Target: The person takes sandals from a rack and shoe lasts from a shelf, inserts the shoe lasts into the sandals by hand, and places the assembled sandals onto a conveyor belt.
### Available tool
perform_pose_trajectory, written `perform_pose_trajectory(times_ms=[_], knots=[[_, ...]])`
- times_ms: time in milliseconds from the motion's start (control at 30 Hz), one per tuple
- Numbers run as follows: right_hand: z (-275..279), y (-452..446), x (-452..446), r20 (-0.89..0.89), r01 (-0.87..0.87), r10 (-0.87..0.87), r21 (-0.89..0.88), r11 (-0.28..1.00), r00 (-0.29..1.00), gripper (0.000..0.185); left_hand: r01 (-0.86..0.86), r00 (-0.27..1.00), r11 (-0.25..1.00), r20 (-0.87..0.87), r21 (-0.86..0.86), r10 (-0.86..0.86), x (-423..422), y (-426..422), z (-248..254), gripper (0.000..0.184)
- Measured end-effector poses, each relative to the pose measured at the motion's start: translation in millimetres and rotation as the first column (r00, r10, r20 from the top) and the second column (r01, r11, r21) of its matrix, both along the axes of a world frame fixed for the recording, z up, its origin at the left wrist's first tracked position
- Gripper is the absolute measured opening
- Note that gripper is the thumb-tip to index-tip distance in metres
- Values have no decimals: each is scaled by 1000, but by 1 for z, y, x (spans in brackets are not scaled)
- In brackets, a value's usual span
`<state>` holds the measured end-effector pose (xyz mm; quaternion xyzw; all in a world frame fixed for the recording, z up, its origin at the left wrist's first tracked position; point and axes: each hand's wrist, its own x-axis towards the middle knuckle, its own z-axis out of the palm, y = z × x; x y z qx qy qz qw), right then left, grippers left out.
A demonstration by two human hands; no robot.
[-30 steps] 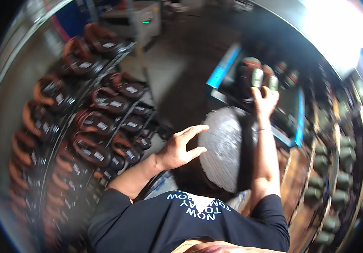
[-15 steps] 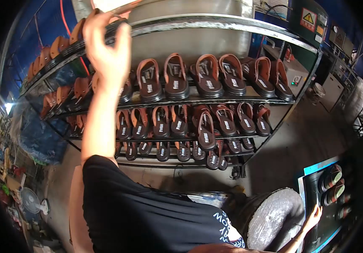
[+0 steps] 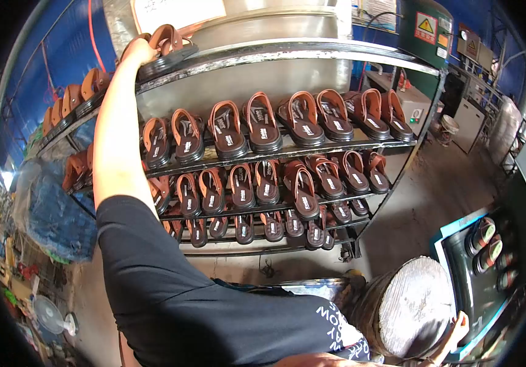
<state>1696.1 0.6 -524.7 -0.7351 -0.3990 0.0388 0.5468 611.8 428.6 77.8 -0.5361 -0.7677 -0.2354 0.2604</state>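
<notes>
My left hand (image 3: pixel 143 52) reaches to the top rail of the rack and is closed on a brown sandal (image 3: pixel 132 45); its fingertips are partly hidden. Right beside it on the same rail stands another brown sandal (image 3: pixel 166 40). At the lower right, my right hand (image 3: pixel 458 331) is by the edge of a dark tray-like surface (image 3: pixel 468 293) with a blue border. Its fingers look loosely apart, and I see nothing in them. Sandals with pale green patches (image 3: pixel 488 255) lie farther along that surface.
Rows of brown sandals (image 3: pixel 227 131) fill the black metal rack (image 3: pixel 300 46) ahead. A round wooden stump (image 3: pixel 414 306) stands near my right arm. A fan (image 3: pixel 49 315) is at the lower left, and a green machine with a warning sign (image 3: pixel 425 25) is at the back right.
My left hand has moved slightly left and farther away, and the two sandals by it now show clearly. My right hand appears lower along the tray's edge. The view has shifted a little.
</notes>
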Motion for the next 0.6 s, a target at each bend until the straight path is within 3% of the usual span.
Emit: perform_pose_trajectory(times_ms=[33, 67, 133, 167, 200, 267, 300, 367, 400, 433, 500, 567, 600], knots=[[-10, -14, -4, -35, -4, 5, 17, 1000, 999, 35, -15, 997, 1000, -76, 5, 16, 28, -6, -1, 45], [24, 5, -76, -73, 0, 3, 39, 999, 997, 35, -3, 993, 999, -115, 46, 8, 48, -4, -6, 39], [41, 17, -57, -138, 29, -16, 90, 996, 990, 34, 352, 933, 913, -157, 208, -324, 107, -21, -11, 31], [45, 11, -43, -171, 53, -33, 115, 992, 985, 34, 547, 837, 789, -179, 281, -517, 143, -32, -15, 28], [43, -5, -34, -205, 85, -56, 134, 987, 977, 34, 644, 765, 679, -312, 352, -564, 174, -31, -21, 26], [79, -28, -78, -272, 170, -123, 157, 973, 955, 33, 764, 643, 476, -461, 435, -611, 257, -52, -44, 23], [69, -74, -86, -304, 224, -166, 168, 960, 938, 33, 775, 632, 487, -507, 403, -586, 279, -41, -57, 23], [84, -85, -135, -326, 225, -164, 157, 962, 931, 30, 895, 440, 223, -691, 386, -573, 338, -22, -98, 23], [93, -85, -171, -289, 259, -184, 245, 934, 939, 29, 916, 395, 211, -665, 343, -634, 370, -21, -122, 23], [108, -89, -201, -276, 258, -192, 227, 939, 942, 29, 939, 333, 187, -634, 287, -698, 404, -23, -150, 24], [140, -94, -260, -372, 409, -331, 154, 899, 867, 20, 954, 150, 2, -473, 299, -868, 480, -18, -216, 25], [134, -118, -301, -401, 470, -359, 224, 854, 843, 21, 938, -148, -194, -173, 286, -974, 549, -36, -284, 26], [131, -135, -322, -366, 505, -409, 220, 834, 836, 21, 937, -180, -229, -196, 264, -964, 580, -39, -324, 25]])
